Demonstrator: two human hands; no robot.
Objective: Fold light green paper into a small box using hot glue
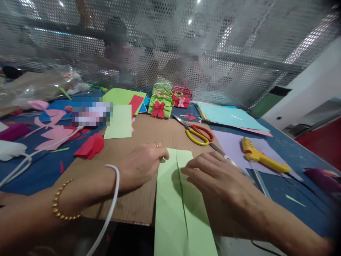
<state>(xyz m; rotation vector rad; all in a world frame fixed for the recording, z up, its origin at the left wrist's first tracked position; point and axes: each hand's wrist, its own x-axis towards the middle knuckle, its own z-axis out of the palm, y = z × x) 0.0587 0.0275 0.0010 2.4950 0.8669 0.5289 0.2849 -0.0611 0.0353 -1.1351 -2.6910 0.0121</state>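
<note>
A light green paper sheet [170, 206], folded lengthwise so its two flaps meet near the middle, lies on brown cardboard [130, 199] and hangs past its front edge towards me. At its upper left edge my left hand [144, 161] is closed, the curled index finger and thumb gripping the paper. My right hand [213, 170] rests on the right flap with fingers stretched out, their tips close to the centre seam; its thumb is hidden. Beyond the right hand lie scissors [198, 135] with red and yellow handles. Another blade [220, 151] is partly covered by that hand.
A yellow glue gun [263, 160] lies on lilac paper [231, 138] at right. Behind stand small green paper bags [161, 103], red ones [182, 99] and stacked coloured sheets [234, 117]. Red [90, 145] and pink cutouts [55, 137] and a white cable [53, 144] lie left.
</note>
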